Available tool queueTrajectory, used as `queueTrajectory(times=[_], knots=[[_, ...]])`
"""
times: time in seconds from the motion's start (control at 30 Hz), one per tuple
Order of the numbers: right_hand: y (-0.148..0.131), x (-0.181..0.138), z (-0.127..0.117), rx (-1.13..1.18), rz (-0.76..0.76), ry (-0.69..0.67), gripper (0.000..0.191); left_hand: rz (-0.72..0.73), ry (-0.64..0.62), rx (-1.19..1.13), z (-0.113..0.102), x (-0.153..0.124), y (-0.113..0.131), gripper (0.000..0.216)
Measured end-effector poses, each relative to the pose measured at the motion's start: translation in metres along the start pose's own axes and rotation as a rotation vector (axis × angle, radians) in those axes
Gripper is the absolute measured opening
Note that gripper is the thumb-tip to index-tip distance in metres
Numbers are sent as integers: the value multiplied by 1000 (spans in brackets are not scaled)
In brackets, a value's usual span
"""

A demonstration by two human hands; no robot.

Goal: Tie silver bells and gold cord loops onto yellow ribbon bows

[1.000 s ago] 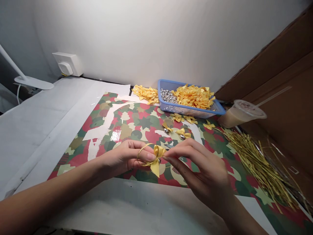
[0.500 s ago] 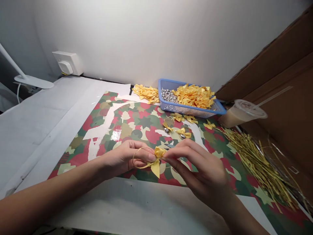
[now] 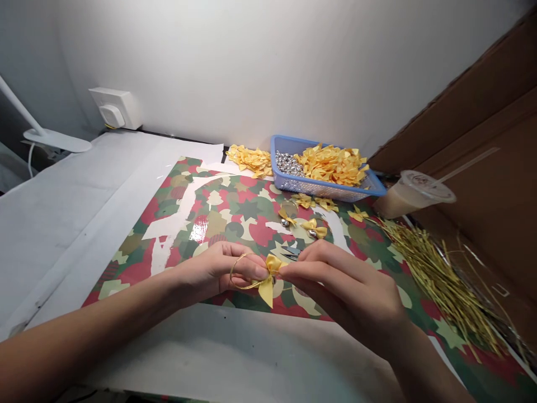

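A yellow ribbon bow [image 3: 267, 292] with a loop of gold cord [image 3: 233, 274] is between my two hands, above the patterned sheet. My left hand [image 3: 235, 267] pinches the bow and cord between thumb and fingers. From the other side, my right hand [image 3: 356, 285] closes its thumb and fingertips at the bow's right edge. A small silver bell [image 3: 274, 275] shows partly behind the knot; my fingertips hide much of it. Just beyond my right fingers, dark pointed blades [image 3: 290, 252] lie on the sheet, their other end covered by that hand.
A blue basket [image 3: 327, 190] holds silver bells and yellow bows, with more bows [image 3: 250, 161] piled to its left. Finished-looking bows with bells [image 3: 314, 229] lie in front. Gold cords [image 3: 440, 285] and a lidded drink cup [image 3: 413, 196] are at right. A white lamp base [image 3: 59, 140] stands left.
My right hand has shifted slightly, its fingers straightening and its back turning more into view, uncovering more of the blades. My left hand stays almost still on the bow.
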State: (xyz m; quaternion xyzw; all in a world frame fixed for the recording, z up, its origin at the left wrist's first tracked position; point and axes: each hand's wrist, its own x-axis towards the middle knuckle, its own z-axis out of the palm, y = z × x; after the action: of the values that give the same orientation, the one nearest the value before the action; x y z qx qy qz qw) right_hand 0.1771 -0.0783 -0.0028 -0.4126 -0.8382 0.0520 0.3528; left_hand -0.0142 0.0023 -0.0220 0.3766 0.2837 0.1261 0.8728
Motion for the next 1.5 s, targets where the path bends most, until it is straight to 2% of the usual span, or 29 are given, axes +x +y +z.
queueTrajectory(times=[0.13, 0.33, 0.5, 0.73, 1.1, 1.33, 1.5], knots=[[3, -2, -2, -28, -53, -55, 24, -28, 15, 14, 0, -1, 0, 18], [4, -1, -2, -82, -86, -59, 30, -59, 43, 31, -1, -1, 0, 16], [4, -2, -1, -78, -66, -116, 40, -55, 42, 24, -2, -1, 0, 15], [5, -3, 2, -65, -93, -46, 30, -74, 60, 8, -1, -1, 1, 16], [1, -4, 8, 15, -55, 35, 24, -82, 59, 5, -2, -3, 1, 14], [-5, -3, 14, 29, -47, 145, 26, -60, -8, -28, 2, -4, 1, 16], [-6, -2, 13, 47, -30, 145, 22, -41, -36, -24, 4, -5, 2, 17]])
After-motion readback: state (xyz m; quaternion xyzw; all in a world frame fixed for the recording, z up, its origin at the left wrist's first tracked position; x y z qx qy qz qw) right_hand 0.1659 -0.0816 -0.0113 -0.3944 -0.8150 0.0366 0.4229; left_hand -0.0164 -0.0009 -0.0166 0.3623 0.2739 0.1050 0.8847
